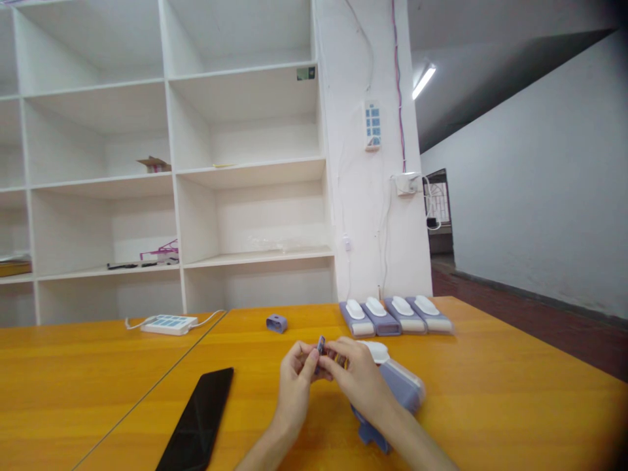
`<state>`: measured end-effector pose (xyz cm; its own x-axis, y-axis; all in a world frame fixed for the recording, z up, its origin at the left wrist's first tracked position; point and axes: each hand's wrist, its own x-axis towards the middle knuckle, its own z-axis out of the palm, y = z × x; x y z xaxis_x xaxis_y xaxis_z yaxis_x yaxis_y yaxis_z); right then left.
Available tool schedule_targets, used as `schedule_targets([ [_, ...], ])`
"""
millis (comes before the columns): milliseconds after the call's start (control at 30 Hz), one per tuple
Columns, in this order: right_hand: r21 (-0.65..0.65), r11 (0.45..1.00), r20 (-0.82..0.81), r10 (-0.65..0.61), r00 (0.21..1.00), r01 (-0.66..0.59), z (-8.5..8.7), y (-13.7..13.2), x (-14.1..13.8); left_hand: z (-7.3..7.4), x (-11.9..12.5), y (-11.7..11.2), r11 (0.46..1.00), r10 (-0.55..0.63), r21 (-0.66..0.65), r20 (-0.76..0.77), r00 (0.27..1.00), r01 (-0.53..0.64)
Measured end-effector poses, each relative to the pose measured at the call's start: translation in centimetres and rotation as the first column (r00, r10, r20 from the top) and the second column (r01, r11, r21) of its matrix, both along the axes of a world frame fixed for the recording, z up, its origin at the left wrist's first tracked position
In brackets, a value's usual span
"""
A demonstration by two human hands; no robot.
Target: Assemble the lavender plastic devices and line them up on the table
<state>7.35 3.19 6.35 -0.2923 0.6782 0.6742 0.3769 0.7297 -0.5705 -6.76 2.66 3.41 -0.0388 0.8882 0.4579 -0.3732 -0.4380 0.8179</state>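
Both hands are up over the table (515, 392), meeting fingertip to fingertip on one tiny thing. Left hand (293, 376) has a small dark piece (320, 345) pinched with its thumb against the fingers, and the right hand (357, 374) has thumb and fingers on the other side of it, so both look to be gripping it. It's sticking up a bit between them; most of it is covered, so I can't tell what it is.

Right by the right hand and forearm there's a purple-grey case (401, 386) lying at an angle, partly hidden by the arm. A white part (377, 352) sits at its far end, just behind the knuckles; can't tell if they're joined.

Further back on the right, four similar cases (387, 327) are lined up side by side, each with a white piece on top. Straight ahead, well apart from that row, is a little hollow purple block (277, 323). Over to the left lies a black tablet-looking slab (199, 415), and past the table seam there's a white power strip (169, 324) with its cord.

Behind it all: big white shelves (250, 258) with a few odds and ends, plus another power strip (371, 125) up on the wall.
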Motion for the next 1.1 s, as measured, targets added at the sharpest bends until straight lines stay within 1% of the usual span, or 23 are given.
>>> schedule_targets([
  [67,-0.010,1.000,-0.002,0.002,1.000,-0.002,0.03,0.07,0.06,-0.20,0.02,0.20,1.000,-0.016,0.007,-0.001,1.000,0.016],
  [133,-0.015,1.000,0.002,0.006,1.000,-0.006,0.05,0.12,0.16,-0.38,0.06,0.44,1.000,-0.022,-0.013,0.019,1.000,0.022],
  [300,-0.007,1.000,0.032,0.014,0.999,-0.014,-0.08,0.06,0.18,-0.40,-0.03,0.73,0.994,0.046,-0.108,0.100,0.994,-0.035],
  [367,-0.002,1.000,0.073,0.021,0.997,-0.021,-0.24,-0.03,0.06,-0.32,-0.13,0.68,0.992,0.054,-0.122,0.092,0.994,-0.042],
  [467,0.005,1.000,0.114,0.021,0.993,-0.021,-0.46,-0.08,-0.12,-0.18,-0.18,0.57,0.991,0.027,-0.131,0.078,0.997,-0.016],
  [600,-0.007,1.000,0.066,-0.012,0.998,0.012,-0.35,0.03,-0.14,0.11,-0.04,0.53,0.991,0.033,-0.133,0.070,0.997,-0.024],
  [800,-0.041,0.999,0.057,-0.011,0.998,0.013,0.22,-0.12,-0.05,0.25,-0.17,0.68,0.996,0.032,-0.079,-0.041,0.999,-0.035],
  [1100,-0.083,0.996,-0.019,-0.029,0.999,0.027,0.13,0.32,-0.13,0.18,-0.26,0.69,0.995,0.062,-0.071,-0.072,0.995,-0.068],
])
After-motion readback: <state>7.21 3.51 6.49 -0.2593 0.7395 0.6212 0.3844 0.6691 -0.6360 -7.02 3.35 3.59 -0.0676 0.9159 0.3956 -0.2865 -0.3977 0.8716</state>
